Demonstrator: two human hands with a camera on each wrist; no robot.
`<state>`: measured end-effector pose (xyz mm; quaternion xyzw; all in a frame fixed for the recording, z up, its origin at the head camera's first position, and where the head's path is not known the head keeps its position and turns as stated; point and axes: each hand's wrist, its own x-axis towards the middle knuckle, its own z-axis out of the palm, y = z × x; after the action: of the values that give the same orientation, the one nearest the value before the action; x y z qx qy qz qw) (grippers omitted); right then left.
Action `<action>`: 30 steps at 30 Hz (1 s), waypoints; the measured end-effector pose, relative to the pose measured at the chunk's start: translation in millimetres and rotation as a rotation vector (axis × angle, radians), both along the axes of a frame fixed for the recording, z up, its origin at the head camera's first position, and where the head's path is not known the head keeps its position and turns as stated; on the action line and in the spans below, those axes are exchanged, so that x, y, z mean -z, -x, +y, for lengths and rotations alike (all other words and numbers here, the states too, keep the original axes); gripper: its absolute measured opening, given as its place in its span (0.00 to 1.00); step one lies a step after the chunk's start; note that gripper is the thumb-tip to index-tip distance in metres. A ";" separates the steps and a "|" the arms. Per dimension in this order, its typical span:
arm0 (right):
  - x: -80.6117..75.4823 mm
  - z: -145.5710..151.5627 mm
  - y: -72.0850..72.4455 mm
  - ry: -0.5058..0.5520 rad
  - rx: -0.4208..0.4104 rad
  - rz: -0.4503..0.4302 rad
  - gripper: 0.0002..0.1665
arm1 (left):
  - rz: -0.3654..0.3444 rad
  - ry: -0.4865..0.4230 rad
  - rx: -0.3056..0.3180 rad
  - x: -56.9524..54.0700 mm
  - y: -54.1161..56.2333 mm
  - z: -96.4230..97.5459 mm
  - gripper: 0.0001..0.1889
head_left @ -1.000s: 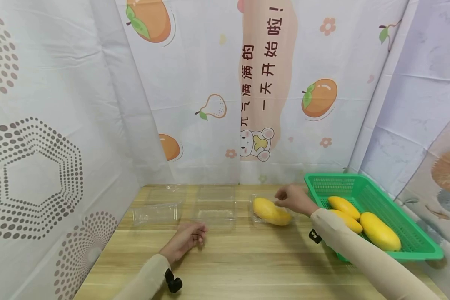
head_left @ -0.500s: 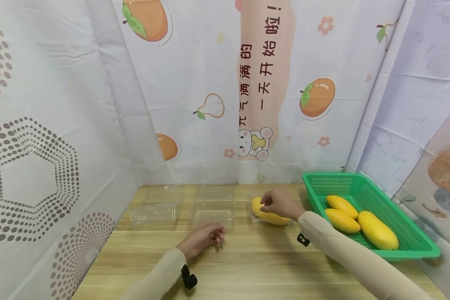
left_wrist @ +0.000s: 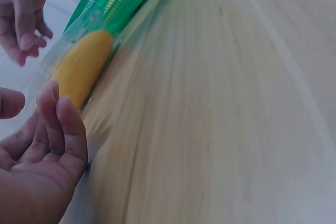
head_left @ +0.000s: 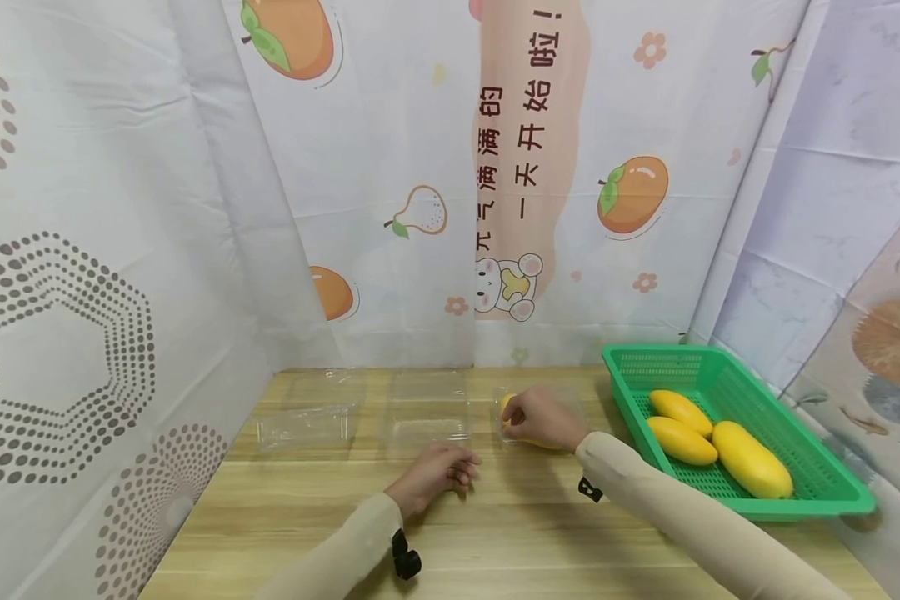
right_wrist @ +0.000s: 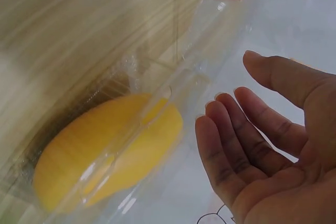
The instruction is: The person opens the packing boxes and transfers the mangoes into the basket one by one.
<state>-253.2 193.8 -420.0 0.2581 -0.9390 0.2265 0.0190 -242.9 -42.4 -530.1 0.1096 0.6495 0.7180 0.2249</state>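
A yellow mango (right_wrist: 105, 153) lies in a clear plastic clamshell box (right_wrist: 195, 72), seen through the plastic in the right wrist view. My right hand (head_left: 546, 419) hovers over that box in the head view and hides most of the fruit. Its fingers (right_wrist: 252, 148) are loosely bent, with nothing between them and the thumb. Left of the box, my left hand (head_left: 437, 477) hangs above the table, fingers relaxed and holding nothing. In the left wrist view the mango appears just past its fingertips (left_wrist: 68, 116).
Two more clear clamshell boxes stand on the wooden table (head_left: 480, 550) with lids raised: one in the middle (head_left: 429, 429), one at the left (head_left: 303, 427). A green plastic basket (head_left: 825, 508) at the right holds three mangoes (head_left: 753, 460). Printed curtains enclose the back and sides.
My right hand has moved left and slightly down, from beside the mango to over its box. My left hand has moved right along the table toward the same box.
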 end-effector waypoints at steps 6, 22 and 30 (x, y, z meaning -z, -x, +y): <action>4.5 -4.7 -3.8 -0.024 0.016 -0.012 0.08 | -0.003 0.018 -0.029 0.1 -3.7 18.1 0.16; 20.8 -9.2 -6.1 -0.052 -0.081 0.086 0.05 | -0.006 -0.005 -0.037 -1.6 -5.4 39.2 0.15; 23.0 -14.3 -8.5 -0.134 -0.081 0.160 0.21 | 0.003 -0.014 -0.059 -1.3 -4.7 47.3 0.16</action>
<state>-244.8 179.5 -443.0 0.3136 -0.9364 0.1426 0.0673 -238.2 4.9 -528.8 0.0929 0.6475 0.7289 0.2020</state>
